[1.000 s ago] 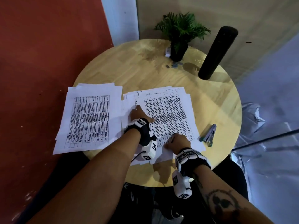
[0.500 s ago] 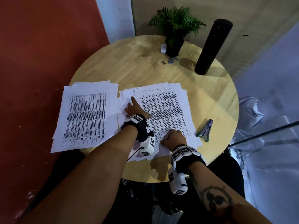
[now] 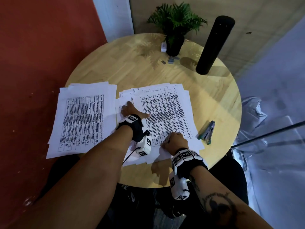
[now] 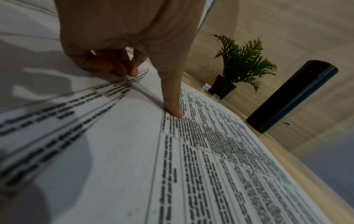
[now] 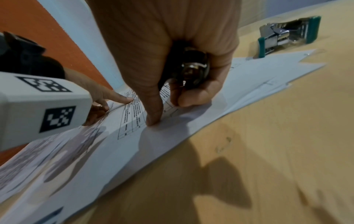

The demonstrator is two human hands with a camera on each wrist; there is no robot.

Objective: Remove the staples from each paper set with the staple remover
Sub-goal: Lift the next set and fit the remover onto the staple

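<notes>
Two piles of printed paper sets lie on the round wooden table (image 3: 214, 100): a left pile (image 3: 82, 119) and a looser right pile (image 3: 166, 113). My left hand (image 3: 132, 110) (image 4: 149, 91) presses on the right pile's left edge, its thumb (image 4: 174, 111) straight down on the printed sheet. My right hand (image 3: 174, 140) (image 5: 172, 106) sits at that pile's near edge. It grips a small dark and chrome staple remover (image 5: 193, 68) in its curled fingers, and its thumb (image 5: 153, 119) presses the top sheet's corner. No staple shows in any view.
A chrome stapler with green ends (image 3: 206, 133) (image 5: 287, 34) lies right of the right pile. At the back stand a potted plant (image 3: 175, 42) and a tall black cylinder (image 3: 212, 47), with small bits (image 3: 170, 61) near the pot. The table's rounded near edge is just behind my wrists.
Both hands stay where they were on the right pile. Only the head view has shifted slightly.
</notes>
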